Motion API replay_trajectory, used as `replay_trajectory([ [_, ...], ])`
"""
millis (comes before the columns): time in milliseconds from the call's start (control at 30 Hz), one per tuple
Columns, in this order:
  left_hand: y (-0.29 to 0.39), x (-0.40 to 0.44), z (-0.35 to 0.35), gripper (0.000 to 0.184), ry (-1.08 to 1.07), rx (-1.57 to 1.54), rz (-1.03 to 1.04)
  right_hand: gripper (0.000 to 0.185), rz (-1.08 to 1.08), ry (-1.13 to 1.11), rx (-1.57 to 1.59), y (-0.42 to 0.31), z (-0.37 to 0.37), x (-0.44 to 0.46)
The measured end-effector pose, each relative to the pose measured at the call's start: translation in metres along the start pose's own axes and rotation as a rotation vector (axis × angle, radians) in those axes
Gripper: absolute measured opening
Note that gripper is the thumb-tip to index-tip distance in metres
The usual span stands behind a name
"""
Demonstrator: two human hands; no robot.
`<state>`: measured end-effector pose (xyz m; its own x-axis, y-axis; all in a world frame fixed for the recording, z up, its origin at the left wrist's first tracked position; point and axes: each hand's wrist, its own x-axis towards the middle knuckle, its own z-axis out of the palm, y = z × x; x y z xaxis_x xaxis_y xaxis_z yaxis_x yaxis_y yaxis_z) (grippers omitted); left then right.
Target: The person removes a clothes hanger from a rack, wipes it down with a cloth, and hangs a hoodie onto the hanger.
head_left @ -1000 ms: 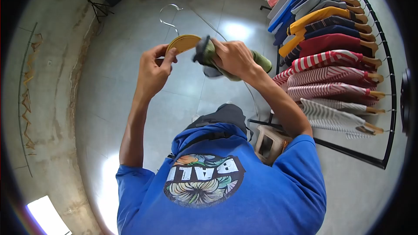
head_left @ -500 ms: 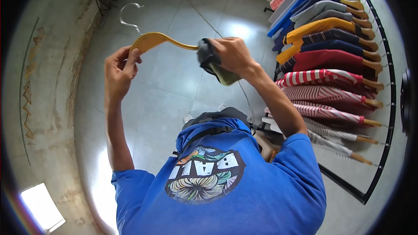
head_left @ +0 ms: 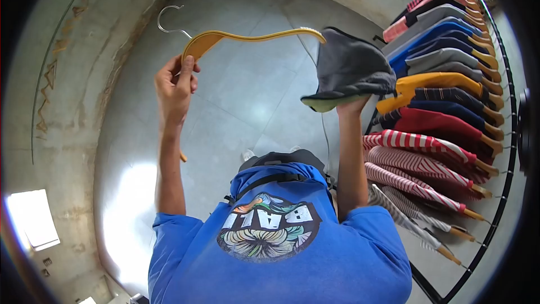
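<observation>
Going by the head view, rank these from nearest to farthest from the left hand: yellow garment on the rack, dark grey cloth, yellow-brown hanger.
1. Yellow-brown hanger: gripped in the left hand.
2. Dark grey cloth: off to the right, on the right hand.
3. Yellow garment: farther right, hanging on the rack.

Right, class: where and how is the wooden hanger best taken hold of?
I'd grip the wooden hanger by its broad middle, just below the metal hook, coming from the wearer's side, thumb on the near face, as the left hand does. The wood looks widest there, while the arm narrows outward, and the hook points away from the palm.
</observation>
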<state>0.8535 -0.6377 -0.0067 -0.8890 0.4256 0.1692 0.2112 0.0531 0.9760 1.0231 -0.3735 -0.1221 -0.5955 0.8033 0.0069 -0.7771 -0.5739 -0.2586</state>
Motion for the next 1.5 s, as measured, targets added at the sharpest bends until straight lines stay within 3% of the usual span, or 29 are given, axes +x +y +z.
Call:
replay_trajectory([
  [33,-0.001,-0.001,0.001,0.024,0.045,0.009,0.012,0.042,0.012,-0.007,0.007,0.000,-0.012,-0.003],
  [100,-0.005,-0.002,0.005,0.025,0.137,0.017,0.041,0.042,0.087,-0.231,-0.263,0.002,-0.058,-0.001],
  [133,-0.009,-0.002,0.008,0.025,0.152,0.017,0.046,0.044,0.176,-0.331,-0.252,0.013,-0.057,-0.005],
  [200,-0.018,-0.003,0.017,0.026,0.172,0.012,0.047,0.047,0.361,-0.234,-0.255,0.040,-0.047,-0.036],
  [233,-0.021,-0.003,0.022,0.026,0.174,0.005,0.051,0.049,0.448,-0.046,-0.270,0.059,-0.013,-0.058],
  [300,-0.024,-0.007,0.041,0.025,0.154,0.000,0.047,0.052,0.748,0.026,-0.312,0.078,0.014,-0.072],
  [367,-0.031,-0.015,0.055,0.024,0.125,0.001,0.046,0.045,0.590,-0.058,-0.462,0.094,0.091,-0.070],
  [467,-0.043,-0.028,0.063,0.018,0.111,0.337,0.449,0.032,0.472,0.092,-0.476,0.116,0.119,-0.034],
  [567,-0.034,-0.025,0.056,0.016,0.139,0.225,0.472,0.024,0.323,0.037,-0.604,0.139,0.133,-0.035],
  [633,-0.026,-0.027,0.052,0.016,0.162,0.173,0.470,0.024,0.306,-0.070,-0.663,0.146,0.135,-0.047],
  [667,-0.020,-0.027,0.050,0.016,0.126,0.147,0.365,0.025,0.297,-0.127,-0.691,0.149,0.136,-0.050],
  [733,-0.012,-0.029,0.043,0.016,0.054,0.104,0.144,0.025,0.375,-0.094,-0.668,0.139,0.146,-0.043],
  [833,-0.015,-0.027,0.038,0.016,0.083,0.007,0.154,0.025,0.514,-0.028,-0.637,0.135,0.149,-0.036],
  [933,-0.023,-0.022,0.037,0.016,0.119,-0.011,0.204,0.023,0.016,-0.289,-0.956,0.174,0.125,-0.052],
  [967,-0.028,-0.023,0.035,0.016,0.150,0.033,0.242,0.023,0.021,-0.290,-0.963,0.172,0.118,-0.047],
  [1067,-0.038,-0.029,0.025,0.018,0.197,0.144,0.336,0.019,0.619,-0.156,-0.716,0.130,0.173,-0.045],
  [1100,-0.040,-0.026,0.024,0.019,0.207,0.205,0.409,0.019,0.616,-0.162,-0.719,0.141,0.169,-0.050],
  [1200,-0.042,-0.020,0.014,0.021,0.182,0.311,0.504,0.016,0.150,-0.222,-0.888,0.190,0.139,-0.077],
  [1333,-0.057,-0.025,-0.007,0.021,0.122,0.401,0.476,0.015,0.389,-0.285,-0.855,0.188,0.137,-0.065],
  [1400,-0.062,-0.021,-0.010,0.022,0.090,0.334,0.380,0.014,0.319,-0.317,-0.850,0.197,0.131,-0.063],
  [1500,-0.052,-0.028,-0.019,0.021,0.030,0.229,0.420,0.013,0.210,-0.369,-0.846,0.207,0.120,-0.065],
])
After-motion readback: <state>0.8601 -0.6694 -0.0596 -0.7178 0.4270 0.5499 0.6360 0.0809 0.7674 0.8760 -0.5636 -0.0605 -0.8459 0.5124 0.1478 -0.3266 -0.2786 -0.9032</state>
